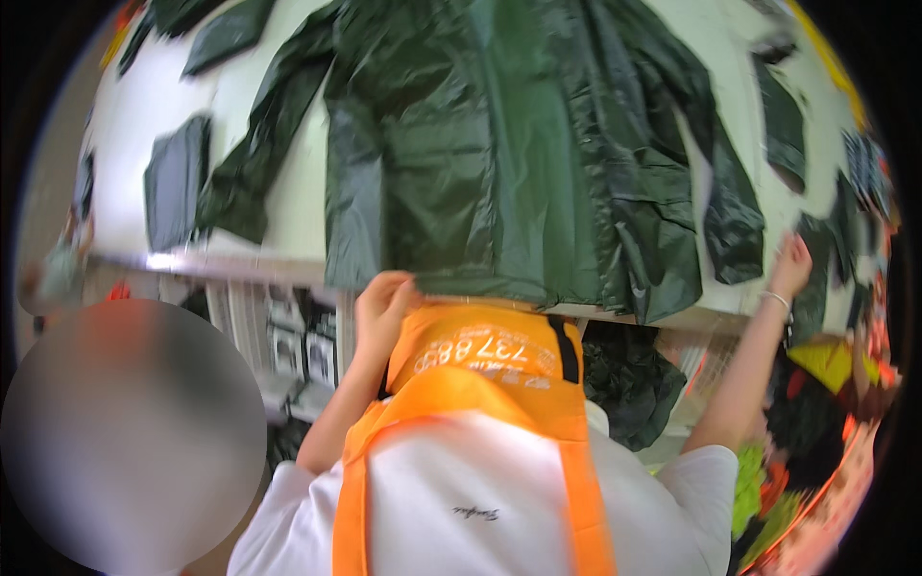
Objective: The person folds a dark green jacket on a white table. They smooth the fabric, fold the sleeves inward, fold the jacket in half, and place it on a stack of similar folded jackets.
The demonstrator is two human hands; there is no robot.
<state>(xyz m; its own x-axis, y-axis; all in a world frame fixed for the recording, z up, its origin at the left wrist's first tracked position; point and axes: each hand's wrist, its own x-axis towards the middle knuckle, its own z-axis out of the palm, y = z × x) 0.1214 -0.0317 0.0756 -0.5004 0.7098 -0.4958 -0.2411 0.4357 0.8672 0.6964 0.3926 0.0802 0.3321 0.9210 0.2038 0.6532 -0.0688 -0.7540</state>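
A dark green, shiny raincoat (pixel 432 154) lies spread on the white table, its front unfastened and its sleeves out to both sides. Its hem reaches the near table edge, close to my waist. My left hand (pixel 384 300) is at the left part of this hem, with fingers and thumb closed on the fabric. Off to the right, my right hand (pixel 792 265) is stretched out past the sleeve, fingers curled. It is beside a dark green piece of fabric (pixel 814 274); whatever it may hold is too small to make out.
Folded dark green garments lie at the left (pixel 177 182) and far left (pixel 229 36); another piece (pixel 783 125) lies at the right. Dark material (pixel 629 384) and boxes (pixel 288 350) sit under the table (pixel 293 206). A person (pixel 62 274) is at the left edge.
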